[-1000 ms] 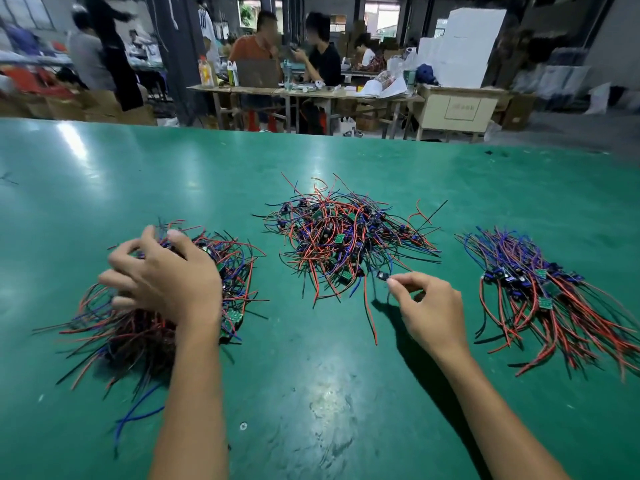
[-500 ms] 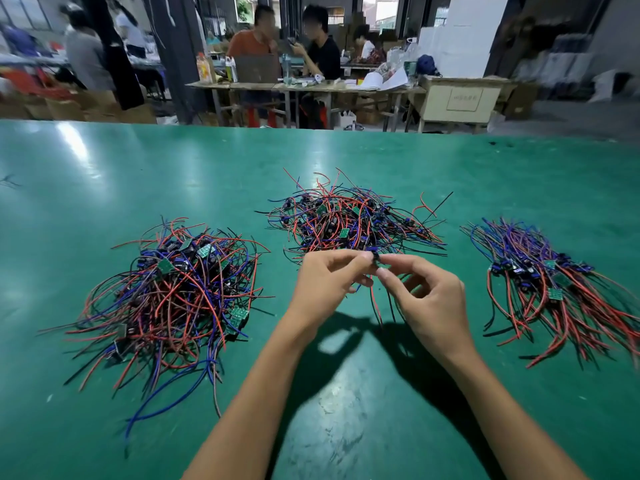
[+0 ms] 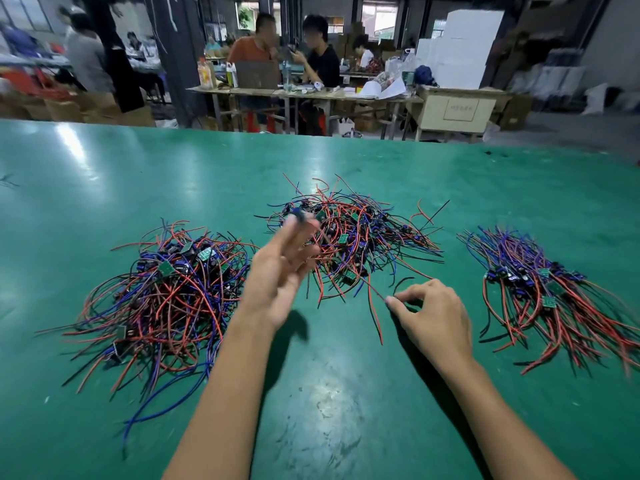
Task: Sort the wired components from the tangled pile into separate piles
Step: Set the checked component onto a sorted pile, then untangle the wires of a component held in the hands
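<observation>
Three heaps of red, blue and black wired components with small green boards lie on the green table [image 3: 329,403]. The tangled pile [image 3: 367,233] is in the middle, a loose left pile [image 3: 162,303] and a combed right pile [image 3: 550,296] flank it. My left hand [image 3: 277,275] is raised and motion-blurred in front of the middle pile, with a small blue component [image 3: 297,213] at its fingertips. My right hand [image 3: 433,317] rests low on the table and pinches the red wire [image 3: 375,291] that trails from the pile.
Beyond the table's far edge stand wooden workbenches [image 3: 311,93] with seated people, bottles and papers, plus a cream cabinet [image 3: 457,112] and stacked white boxes [image 3: 460,50]. A dark pillar [image 3: 173,53] stands at the back left.
Both hands met at one component in front of the middle pile. Now my left hand has swung up and left with it, while my right hand dropped toward the table holding the wire end.
</observation>
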The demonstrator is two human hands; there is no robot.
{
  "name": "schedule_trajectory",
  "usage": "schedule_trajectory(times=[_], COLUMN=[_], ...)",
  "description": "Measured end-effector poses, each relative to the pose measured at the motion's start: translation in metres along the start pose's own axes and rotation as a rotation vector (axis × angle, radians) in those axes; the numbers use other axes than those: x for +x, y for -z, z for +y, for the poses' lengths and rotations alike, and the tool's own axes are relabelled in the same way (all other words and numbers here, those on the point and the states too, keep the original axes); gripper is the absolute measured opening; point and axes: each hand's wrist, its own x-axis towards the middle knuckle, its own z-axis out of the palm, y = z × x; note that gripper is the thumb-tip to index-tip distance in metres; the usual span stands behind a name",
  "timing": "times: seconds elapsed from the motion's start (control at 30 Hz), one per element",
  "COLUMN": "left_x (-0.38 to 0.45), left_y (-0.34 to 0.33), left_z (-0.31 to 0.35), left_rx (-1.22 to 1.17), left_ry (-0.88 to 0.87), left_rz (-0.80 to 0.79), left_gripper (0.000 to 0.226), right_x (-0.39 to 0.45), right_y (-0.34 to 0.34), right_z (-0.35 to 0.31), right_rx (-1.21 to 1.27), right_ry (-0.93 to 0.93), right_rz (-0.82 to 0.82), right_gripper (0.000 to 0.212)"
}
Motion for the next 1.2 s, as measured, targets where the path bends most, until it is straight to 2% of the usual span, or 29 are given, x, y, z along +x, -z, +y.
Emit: schedule_trajectory(times=[0.1,0.2,0.3,0.43,0.57,0.63,0.7,0.77,0.83,0.9,0.97,1.07,1.13,1.2], left_x=[0.001,0.002,0.003,0.003,0.004,0.003,0.003,0.003,0.002,0.002,0.001,0.000,0.000,0.000], left_y=[0.026,0.041,0.041,0.031,0.028,0.024,0.018,0.010,0.001,-0.008,-0.015,-0.022,-0.026,-0.030], left_z=[0.013,0.014,0.012,0.006,0.005,0.006,0.004,-0.005,-0.025,-0.047,-0.061,-0.072,-0.073,-0.069], left_rx=[-0.492,-0.722,-0.801,-0.824,-0.790,-0.699,-0.465,0.083,0.675,0.954,0.952,0.915,0.835,0.646], left_ry=[-0.097,-0.216,-0.278,-0.327,-0.313,-0.247,-0.122,-0.058,-0.099,-0.149,-0.099,0.017,0.105,0.224], left_rz=[0.044,0.056,-0.016,-0.223,-0.292,-0.286,-0.228,-0.102,-0.060,-0.126,-0.144,-0.076,-0.034,-0.009], left_gripper=[0.026,0.025,0.028,0.042,0.039,0.030,0.027,0.023,0.020,0.020,0.026,0.036,0.045,0.051], right_x=[-0.001,-0.002,-0.001,0.000,-0.011,-0.014,-0.012,-0.010,-0.007,-0.003,0.000,-0.003,-0.009,-0.015], right_y=[0.002,0.003,0.004,0.006,-0.003,-0.008,-0.010,-0.008,-0.005,-0.001,0.000,-0.002,-0.003,-0.001], right_z=[-0.001,-0.002,-0.002,-0.009,-0.019,-0.019,-0.019,-0.015,-0.009,-0.004,-0.006,-0.014,-0.019,-0.024], right_rx=[-0.001,-0.061,-0.016,0.289,0.252,0.168,0.091,0.029,0.041,0.189,0.344,0.473,0.475,0.438], right_ry=[0.004,0.025,0.037,0.044,0.096,0.129,0.155,0.151,0.116,0.074,0.065,0.066,0.137,0.271], right_rz=[0.044,0.072,0.088,0.089,-0.020,-0.042,-0.025,0.001,0.043,0.066,0.071,0.070,0.072,0.085], right_gripper=[0.012,0.012,0.013,0.014,0.013,0.023,0.020,0.016,0.015,0.013,0.014,0.018,0.019,0.016])
